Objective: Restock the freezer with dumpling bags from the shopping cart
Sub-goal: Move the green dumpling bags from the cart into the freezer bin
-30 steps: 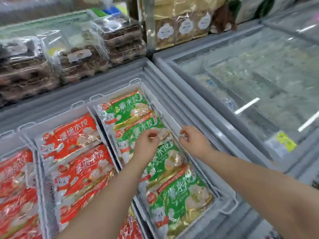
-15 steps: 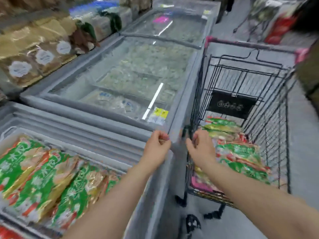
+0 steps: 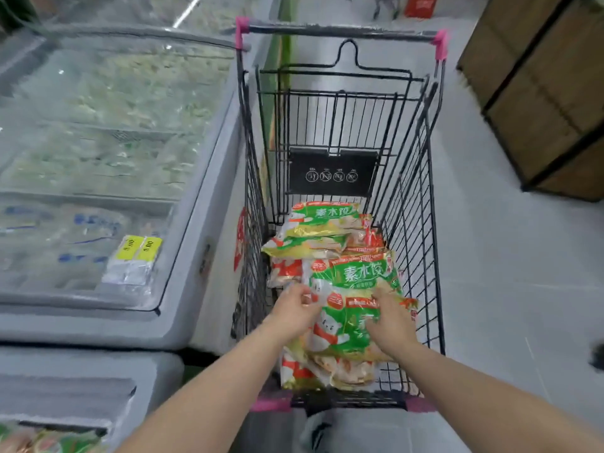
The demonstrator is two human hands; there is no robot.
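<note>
Green bag (image 3: 356,289) tops the pile in the cart (image 3: 421,223), long axis running away from the person; left hand (image 3: 294,310) pinches its left edge, right hand (image 3: 389,322) lies spread flat on it.

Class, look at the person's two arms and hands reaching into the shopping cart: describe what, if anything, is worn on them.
Both forearms are bare right up to the frame edge: no sleeves show. The left hand and the right hand have no gloves, and no watch, bracelet or ring is visible. The picture is too soft to judge the fingernails.
</note>
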